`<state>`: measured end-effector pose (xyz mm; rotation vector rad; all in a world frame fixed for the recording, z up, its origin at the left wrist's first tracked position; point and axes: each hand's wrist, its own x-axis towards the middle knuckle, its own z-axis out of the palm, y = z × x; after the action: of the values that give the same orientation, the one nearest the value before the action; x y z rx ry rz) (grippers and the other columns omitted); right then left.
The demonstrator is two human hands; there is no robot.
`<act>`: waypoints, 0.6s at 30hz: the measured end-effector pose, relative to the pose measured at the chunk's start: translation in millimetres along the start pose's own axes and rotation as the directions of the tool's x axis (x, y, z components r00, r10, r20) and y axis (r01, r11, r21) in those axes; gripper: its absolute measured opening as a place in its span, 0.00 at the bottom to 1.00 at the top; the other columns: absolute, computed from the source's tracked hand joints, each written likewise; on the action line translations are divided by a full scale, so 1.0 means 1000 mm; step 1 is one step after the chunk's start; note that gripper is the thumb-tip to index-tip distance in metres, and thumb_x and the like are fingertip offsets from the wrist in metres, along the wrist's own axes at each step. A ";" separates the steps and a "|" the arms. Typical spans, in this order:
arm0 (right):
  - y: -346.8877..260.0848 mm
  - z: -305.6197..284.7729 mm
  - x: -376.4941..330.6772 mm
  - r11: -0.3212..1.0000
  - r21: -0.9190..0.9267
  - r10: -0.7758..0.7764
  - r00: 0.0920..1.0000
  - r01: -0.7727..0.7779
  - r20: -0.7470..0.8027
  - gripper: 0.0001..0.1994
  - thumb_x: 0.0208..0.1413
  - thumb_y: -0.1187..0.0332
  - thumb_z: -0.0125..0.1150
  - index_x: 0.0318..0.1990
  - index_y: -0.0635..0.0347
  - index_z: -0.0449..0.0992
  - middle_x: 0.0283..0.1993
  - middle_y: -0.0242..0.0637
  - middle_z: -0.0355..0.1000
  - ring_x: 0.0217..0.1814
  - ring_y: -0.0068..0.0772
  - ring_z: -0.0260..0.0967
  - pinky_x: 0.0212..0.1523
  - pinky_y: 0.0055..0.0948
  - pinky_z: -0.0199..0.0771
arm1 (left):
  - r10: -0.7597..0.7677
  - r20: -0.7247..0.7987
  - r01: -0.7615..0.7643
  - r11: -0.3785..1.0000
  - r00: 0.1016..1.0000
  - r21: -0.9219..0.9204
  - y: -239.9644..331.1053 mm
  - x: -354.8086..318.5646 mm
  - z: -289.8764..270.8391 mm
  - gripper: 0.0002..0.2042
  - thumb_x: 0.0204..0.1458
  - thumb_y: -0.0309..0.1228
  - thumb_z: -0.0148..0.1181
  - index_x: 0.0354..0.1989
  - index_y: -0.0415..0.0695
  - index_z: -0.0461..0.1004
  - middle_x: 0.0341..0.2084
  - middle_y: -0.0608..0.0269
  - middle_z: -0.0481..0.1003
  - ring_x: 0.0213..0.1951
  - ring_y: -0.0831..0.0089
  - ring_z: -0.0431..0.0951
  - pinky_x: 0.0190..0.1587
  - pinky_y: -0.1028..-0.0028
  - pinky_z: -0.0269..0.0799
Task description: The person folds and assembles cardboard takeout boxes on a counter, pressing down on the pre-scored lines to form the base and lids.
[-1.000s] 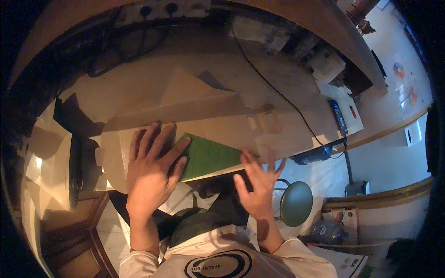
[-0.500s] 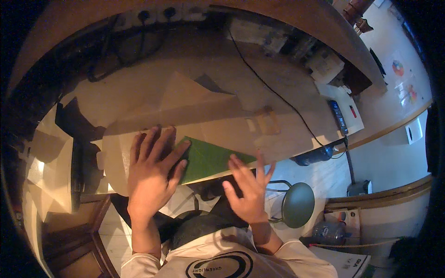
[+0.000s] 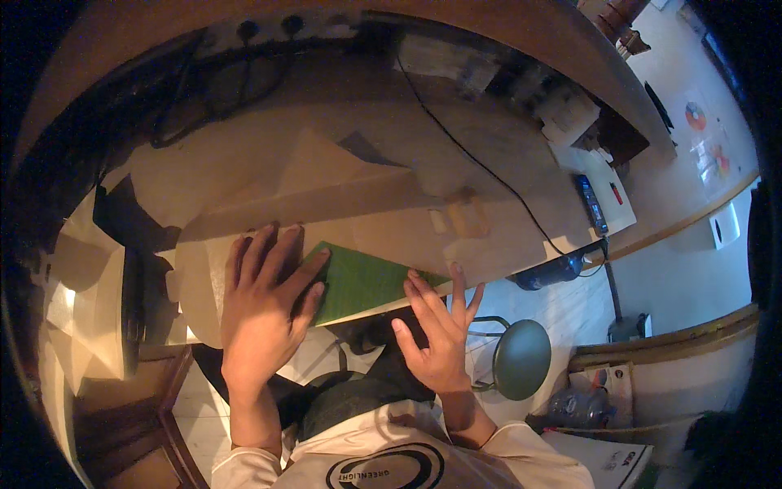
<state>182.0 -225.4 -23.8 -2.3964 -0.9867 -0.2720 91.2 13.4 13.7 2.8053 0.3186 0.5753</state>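
A green sheet [image 3: 354, 281], folded into a roughly triangular shape, lies flat at the near edge of the desk. My left hand [image 3: 265, 301] rests palm down with fingers apart; its thumb and index finger lie on the sheet's left end, and the rest of that end is hidden beneath the hand. At the narrow right end, my right hand [image 3: 440, 330] is spread out, its fingertips touching or just over the sheet. It holds nothing.
A black cable [image 3: 481, 160] crosses the desk [image 3: 342, 191] toward a black handheld device [image 3: 593, 204] on a white box at the right. A dark round stool [image 3: 522, 359] stands on the floor right of my right hand. White folded paper or card [image 3: 85, 326] lies far left.
Both hands keep nearly the same places on the green sheet. The whole picture has shifted slightly, and my right fingers have moved very little.
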 end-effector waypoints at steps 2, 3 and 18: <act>0.012 -0.001 -0.002 1.000 -0.019 -0.007 1.000 0.007 -0.015 0.25 0.59 0.61 0.71 0.65 0.53 0.81 0.72 0.27 0.74 0.87 0.59 0.45 0.80 0.78 0.18 | 0.005 0.004 -0.005 1.000 1.000 0.008 0.000 0.000 0.000 0.20 0.61 0.38 0.64 0.62 0.58 0.83 0.70 0.60 0.71 0.74 0.50 0.63 0.80 0.47 0.49; 0.020 -0.002 -0.004 0.999 -0.039 -0.018 0.999 0.017 -0.028 0.25 0.59 0.61 0.70 0.65 0.52 0.81 0.72 0.28 0.74 0.87 0.59 0.45 0.80 0.78 0.19 | 0.006 0.006 -0.006 1.000 1.000 0.015 0.000 0.000 0.000 0.20 0.61 0.38 0.64 0.62 0.58 0.83 0.70 0.60 0.71 0.74 0.50 0.63 0.80 0.47 0.49; 0.023 -0.004 0.004 0.987 -0.146 -0.078 0.997 0.075 -0.015 0.29 0.60 0.65 0.68 0.70 0.53 0.76 0.74 0.34 0.72 0.87 0.57 0.47 0.83 0.65 0.18 | 0.304 0.143 -0.240 0.907 0.942 -0.346 -0.082 -0.003 -0.022 0.21 0.59 0.34 0.66 0.62 0.56 0.83 0.73 0.61 0.70 0.73 0.50 0.67 0.74 0.53 0.62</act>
<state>201.1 -239.3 -28.6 -2.4834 -1.0842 -0.4085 66.0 94.1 8.5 2.5673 -0.1990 0.3637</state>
